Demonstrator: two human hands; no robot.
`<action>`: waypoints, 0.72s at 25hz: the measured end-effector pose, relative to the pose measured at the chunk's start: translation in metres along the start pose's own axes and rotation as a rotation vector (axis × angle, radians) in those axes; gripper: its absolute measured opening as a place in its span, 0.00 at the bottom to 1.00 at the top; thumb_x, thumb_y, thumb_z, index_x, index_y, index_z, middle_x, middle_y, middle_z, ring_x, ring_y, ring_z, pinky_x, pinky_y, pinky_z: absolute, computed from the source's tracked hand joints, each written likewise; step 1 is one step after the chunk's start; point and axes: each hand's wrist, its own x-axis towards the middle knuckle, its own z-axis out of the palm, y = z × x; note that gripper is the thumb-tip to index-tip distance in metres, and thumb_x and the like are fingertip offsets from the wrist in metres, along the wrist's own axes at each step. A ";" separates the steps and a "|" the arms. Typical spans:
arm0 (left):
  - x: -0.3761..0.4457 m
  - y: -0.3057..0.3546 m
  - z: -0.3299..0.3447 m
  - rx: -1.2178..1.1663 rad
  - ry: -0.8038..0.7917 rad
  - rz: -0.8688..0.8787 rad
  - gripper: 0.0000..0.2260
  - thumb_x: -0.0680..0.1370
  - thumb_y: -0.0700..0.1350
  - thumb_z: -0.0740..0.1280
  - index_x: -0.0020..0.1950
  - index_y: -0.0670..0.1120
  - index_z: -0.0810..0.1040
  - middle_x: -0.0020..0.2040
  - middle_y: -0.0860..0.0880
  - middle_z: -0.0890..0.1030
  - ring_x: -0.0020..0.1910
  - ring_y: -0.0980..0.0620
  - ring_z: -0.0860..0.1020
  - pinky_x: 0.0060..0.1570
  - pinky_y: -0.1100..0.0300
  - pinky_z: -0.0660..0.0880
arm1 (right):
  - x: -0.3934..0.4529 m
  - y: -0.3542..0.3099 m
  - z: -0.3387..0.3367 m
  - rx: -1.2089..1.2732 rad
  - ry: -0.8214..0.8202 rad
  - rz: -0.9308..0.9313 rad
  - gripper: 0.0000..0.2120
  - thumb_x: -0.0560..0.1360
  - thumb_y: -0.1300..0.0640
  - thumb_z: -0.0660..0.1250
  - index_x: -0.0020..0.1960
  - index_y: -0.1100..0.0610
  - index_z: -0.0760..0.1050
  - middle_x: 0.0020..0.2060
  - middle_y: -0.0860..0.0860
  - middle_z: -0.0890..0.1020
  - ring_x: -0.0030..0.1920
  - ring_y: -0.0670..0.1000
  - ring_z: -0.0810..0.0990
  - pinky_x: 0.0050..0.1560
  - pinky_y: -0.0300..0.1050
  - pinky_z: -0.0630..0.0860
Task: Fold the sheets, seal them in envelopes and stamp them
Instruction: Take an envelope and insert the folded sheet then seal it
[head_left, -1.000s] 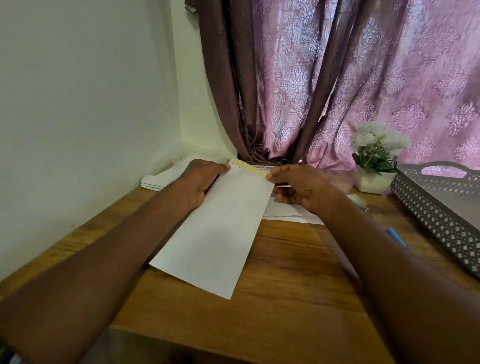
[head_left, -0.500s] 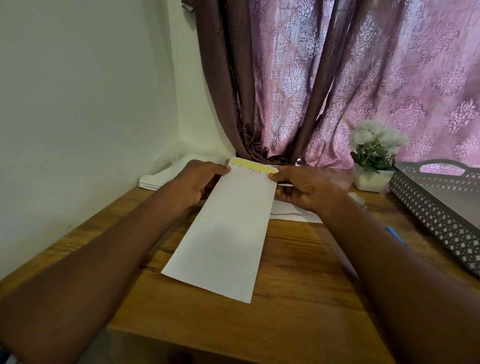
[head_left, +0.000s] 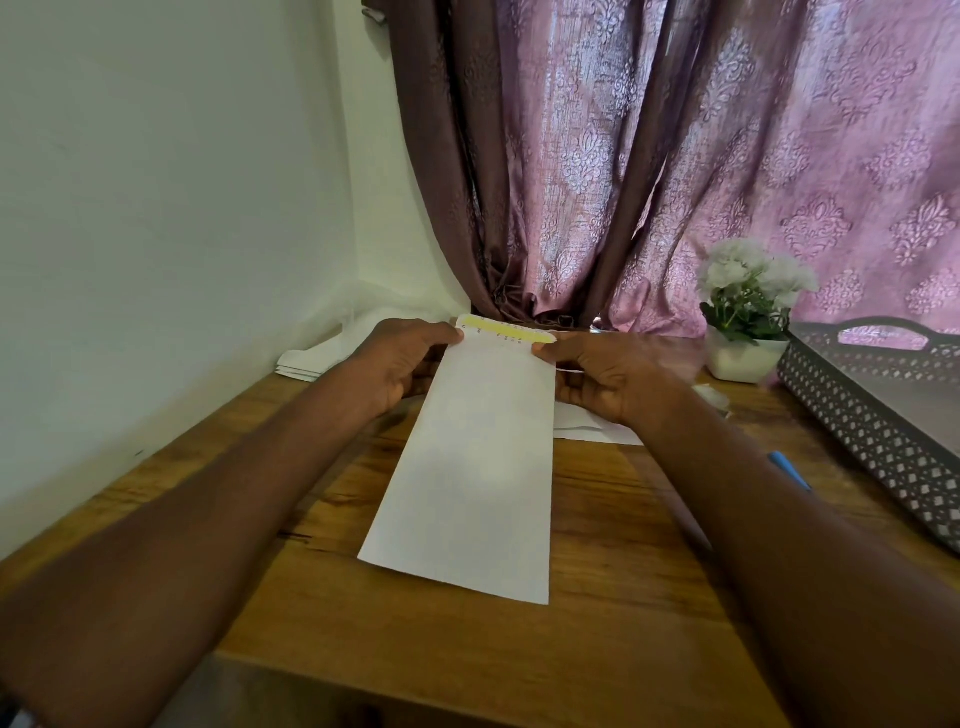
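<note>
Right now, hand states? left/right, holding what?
Left hand: closed, pinching the far left corner of the white envelope.
Right hand: closed, pinching the envelope's far right corner.

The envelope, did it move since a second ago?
Yes. The envelope turned: its near end swung to the person's right, so it points more straight at them. More of the yellow strip at its far end shows. The left hand and right hand still pinch its far corners. The plant and tray stayed put.
</note>
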 end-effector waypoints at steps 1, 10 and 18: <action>0.000 0.000 0.000 -0.018 -0.013 -0.008 0.14 0.78 0.44 0.74 0.62 0.40 0.83 0.51 0.44 0.88 0.46 0.46 0.87 0.41 0.55 0.82 | 0.001 0.001 0.000 0.000 -0.008 0.000 0.16 0.75 0.68 0.74 0.63 0.63 0.80 0.52 0.59 0.88 0.45 0.54 0.88 0.39 0.47 0.85; -0.002 -0.001 0.001 0.005 -0.060 -0.044 0.14 0.80 0.43 0.73 0.63 0.39 0.82 0.49 0.43 0.89 0.43 0.48 0.87 0.40 0.55 0.83 | 0.003 0.003 -0.002 0.023 0.001 -0.015 0.15 0.76 0.70 0.73 0.61 0.63 0.81 0.51 0.59 0.88 0.43 0.54 0.89 0.40 0.47 0.85; -0.005 0.001 0.003 -0.015 -0.056 -0.027 0.14 0.79 0.43 0.75 0.62 0.39 0.82 0.50 0.43 0.89 0.44 0.48 0.88 0.39 0.55 0.83 | 0.002 0.001 -0.002 0.057 0.038 -0.028 0.10 0.76 0.69 0.73 0.57 0.63 0.82 0.49 0.59 0.88 0.41 0.54 0.89 0.38 0.48 0.86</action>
